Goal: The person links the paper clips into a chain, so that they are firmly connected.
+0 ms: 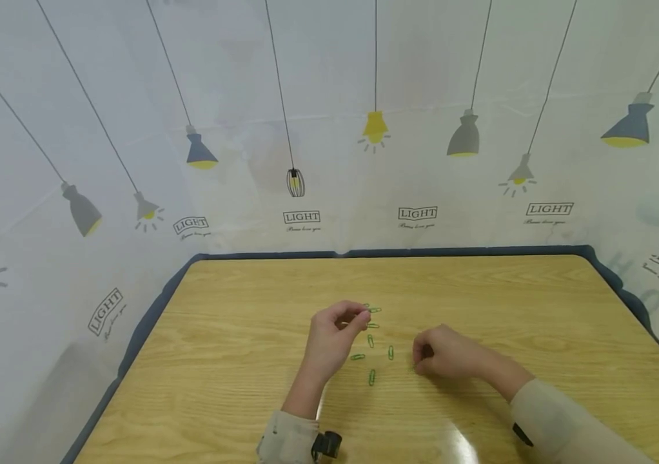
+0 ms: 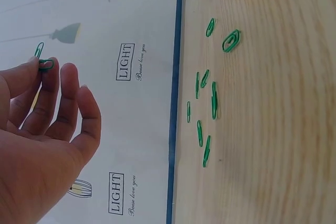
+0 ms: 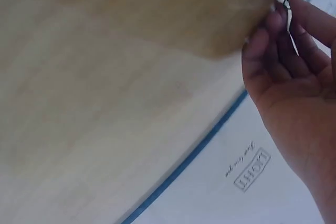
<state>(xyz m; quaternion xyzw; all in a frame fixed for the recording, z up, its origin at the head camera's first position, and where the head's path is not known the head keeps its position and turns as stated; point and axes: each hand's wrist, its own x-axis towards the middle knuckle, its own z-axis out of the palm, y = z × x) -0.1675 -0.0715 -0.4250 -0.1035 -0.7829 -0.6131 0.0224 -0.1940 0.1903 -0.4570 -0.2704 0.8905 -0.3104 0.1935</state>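
My left hand (image 1: 329, 338) is raised over the middle of the table, and its thumb and forefinger pinch a green paper clip (image 2: 46, 64). A second green paper clip (image 2: 39, 50) sticks up right beside it at the fingertips. To the right, my right hand (image 1: 445, 351) is low over the wood, its palm side turned to the right wrist camera. Between that thumb and forefinger another green paper clip (image 3: 287, 2) is pinched, mostly hidden by the fingers. Several loose green paper clips (image 1: 372, 377) lie scattered between the two hands.
The wood-grain table (image 1: 236, 303) has a dark blue edge (image 1: 260, 256) along its back and sides. Behind it stands a white backdrop (image 1: 341, 161) printed with hanging lamps. A small black wrist camera (image 1: 327, 444) sits at the left sleeve.
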